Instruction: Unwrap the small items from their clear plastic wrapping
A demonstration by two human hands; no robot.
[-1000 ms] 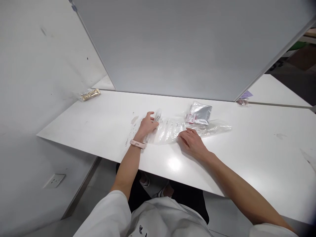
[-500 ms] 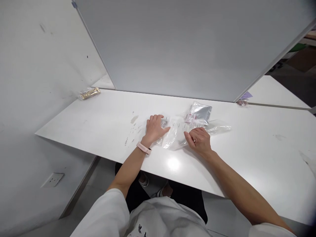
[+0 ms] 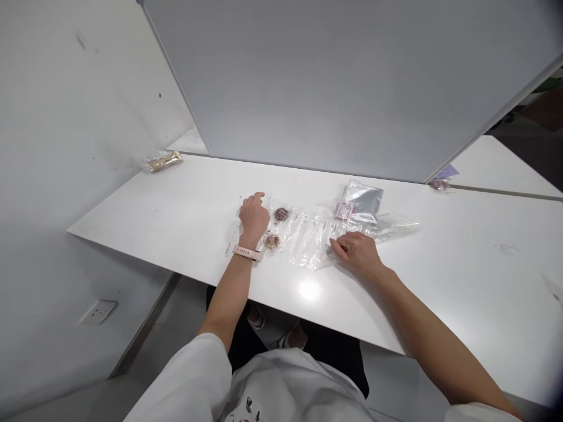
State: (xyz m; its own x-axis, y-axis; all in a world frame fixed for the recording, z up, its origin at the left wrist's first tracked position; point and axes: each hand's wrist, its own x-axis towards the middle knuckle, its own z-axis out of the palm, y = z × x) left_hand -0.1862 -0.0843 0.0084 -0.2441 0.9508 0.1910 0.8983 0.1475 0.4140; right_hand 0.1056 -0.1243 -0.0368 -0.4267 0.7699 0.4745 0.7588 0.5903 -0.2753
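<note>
A strip of clear plastic bags [image 3: 303, 237] with small dark marks lies flat before me. Two small round wrapped pieces show at its left: one dark brown [image 3: 281, 214], the other a golden-brown piece [image 3: 271, 241]. My left hand [image 3: 254, 218], a pink band at its wrist, is left of them with fingers bent down on the left end of the plastic; its fingertips are partly hidden. At the right end, my right hand [image 3: 357, 249] is closed on the plastic, knuckles up. Behind it rests a silvery packet [image 3: 361, 201] with a pink-and-white label.
A gold-coloured wrapped packet [image 3: 164, 161] sits at the table's back left corner. A grey panel [image 3: 308, 88] rises along the back edge of the white table [image 3: 444, 258]. Near the panel's right foot is a reddish-brown wrapped piece [image 3: 440, 185] beside purple paper [image 3: 447, 171].
My left hand has moved left, uncovering the two round pieces. They and the plastic strip have shifted left. My right hand has stayed almost in place.
</note>
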